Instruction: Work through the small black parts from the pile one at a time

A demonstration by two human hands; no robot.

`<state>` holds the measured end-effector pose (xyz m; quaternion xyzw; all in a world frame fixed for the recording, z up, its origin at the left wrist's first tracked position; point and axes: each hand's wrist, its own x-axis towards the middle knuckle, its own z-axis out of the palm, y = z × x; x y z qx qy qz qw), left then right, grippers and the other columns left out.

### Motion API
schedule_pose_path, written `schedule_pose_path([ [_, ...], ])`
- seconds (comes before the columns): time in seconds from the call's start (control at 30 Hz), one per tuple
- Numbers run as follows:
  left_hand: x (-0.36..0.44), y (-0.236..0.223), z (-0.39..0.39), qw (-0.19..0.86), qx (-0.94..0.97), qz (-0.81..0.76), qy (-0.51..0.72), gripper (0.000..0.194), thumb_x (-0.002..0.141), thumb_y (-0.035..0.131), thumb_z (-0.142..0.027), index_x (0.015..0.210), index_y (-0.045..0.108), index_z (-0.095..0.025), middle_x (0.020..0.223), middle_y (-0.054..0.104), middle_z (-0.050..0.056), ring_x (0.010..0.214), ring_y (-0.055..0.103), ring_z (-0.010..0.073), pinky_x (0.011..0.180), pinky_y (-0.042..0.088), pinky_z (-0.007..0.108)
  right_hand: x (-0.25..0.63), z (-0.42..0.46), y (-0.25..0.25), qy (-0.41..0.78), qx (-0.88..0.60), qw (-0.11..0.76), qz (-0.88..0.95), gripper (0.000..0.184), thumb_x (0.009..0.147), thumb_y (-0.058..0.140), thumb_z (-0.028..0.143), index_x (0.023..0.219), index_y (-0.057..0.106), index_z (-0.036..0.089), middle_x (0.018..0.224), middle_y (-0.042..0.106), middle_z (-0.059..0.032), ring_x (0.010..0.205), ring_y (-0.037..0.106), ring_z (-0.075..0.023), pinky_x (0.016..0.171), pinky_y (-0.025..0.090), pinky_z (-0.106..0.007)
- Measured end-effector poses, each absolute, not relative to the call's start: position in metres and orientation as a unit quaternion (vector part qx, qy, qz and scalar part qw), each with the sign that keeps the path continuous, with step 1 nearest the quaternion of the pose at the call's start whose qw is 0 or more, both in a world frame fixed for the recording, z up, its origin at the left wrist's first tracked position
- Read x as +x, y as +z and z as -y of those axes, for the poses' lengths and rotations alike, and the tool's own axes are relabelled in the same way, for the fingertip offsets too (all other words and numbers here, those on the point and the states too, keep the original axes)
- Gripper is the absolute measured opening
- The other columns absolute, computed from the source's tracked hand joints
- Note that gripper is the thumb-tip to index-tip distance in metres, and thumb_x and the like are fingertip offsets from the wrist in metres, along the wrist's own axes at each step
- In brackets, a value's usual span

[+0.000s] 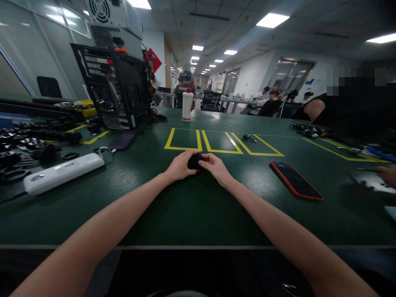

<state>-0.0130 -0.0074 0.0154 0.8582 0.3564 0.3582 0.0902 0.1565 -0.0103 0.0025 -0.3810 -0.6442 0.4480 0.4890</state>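
Observation:
Between my two hands is a small black rounded object point(193, 161), just above or on the green table; its kind cannot be made out. My left hand point(180, 166) wraps round its left side, thumb below and fingers over the top. From the right, my right hand point(215, 166) pinches its edge with thumb and fingertips. Part of the object is hidden behind the fingers. Just beyond my hands, yellow tape outlines point(183, 148) mark the tabletop, and a small dark metallic part point(249, 137) lies in the right-hand one.
An orange-edged phone point(296, 180) lies to the right. On the left are a white power strip point(64, 173), an open black computer case point(120, 88) and piled cables. A white cup point(187, 107) stands further back. A co-worker's hand point(387, 175) shows at the right edge.

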Motion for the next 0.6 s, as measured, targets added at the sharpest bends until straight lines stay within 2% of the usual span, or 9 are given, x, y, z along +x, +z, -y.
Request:
schedule_pose_path([
  [0.13,-0.013,0.015,0.007,0.089,0.859,-0.35,0.364,0.06,0.063,0.063,-0.022,0.117,0.038,-0.021,0.115,0.05,0.005,0.107,0.047,0.0218,0.091,0.038,0.036,0.156,0.02,0.006,0.454,-0.344,0.501,0.652,0.031,0.065,0.063,0.022,0.094,0.052,0.019,0.101,0.057,-0.0019,0.096,0.055,-0.0149,0.089,0.041,-0.034],
  [0.33,-0.012,0.015,0.006,0.086,0.858,-0.354,0.362,0.06,0.063,0.064,-0.024,0.118,0.038,-0.022,0.115,0.05,0.005,0.107,0.047,0.0221,0.091,0.039,0.037,0.152,0.017,0.007,0.414,-0.37,0.525,0.645,0.019,0.071,0.057,0.029,0.086,0.054,0.018,0.091,0.058,-0.0012,0.091,0.055,-0.0138,0.087,0.042,-0.033],
  [0.5,-0.013,0.014,0.006,0.082,0.859,-0.35,0.363,0.061,0.063,0.064,-0.023,0.118,0.038,-0.021,0.116,0.05,0.006,0.107,0.047,0.022,0.091,0.038,0.036,0.153,0.009,0.003,0.443,-0.39,0.504,0.63,0.032,0.07,0.059,0.029,0.099,0.054,0.019,0.099,0.058,-0.0037,0.095,0.054,-0.0154,0.088,0.041,-0.035],
  [0.6,-0.013,0.013,0.006,0.085,0.858,-0.35,0.366,0.061,0.063,0.064,-0.023,0.117,0.038,-0.022,0.115,0.05,0.005,0.107,0.047,0.0219,0.092,0.038,0.036,0.155,0.01,0.003,0.463,-0.386,0.484,0.634,0.031,0.07,0.058,0.029,0.099,0.055,0.017,0.1,0.058,-0.0042,0.094,0.055,-0.0159,0.089,0.04,-0.035],
])
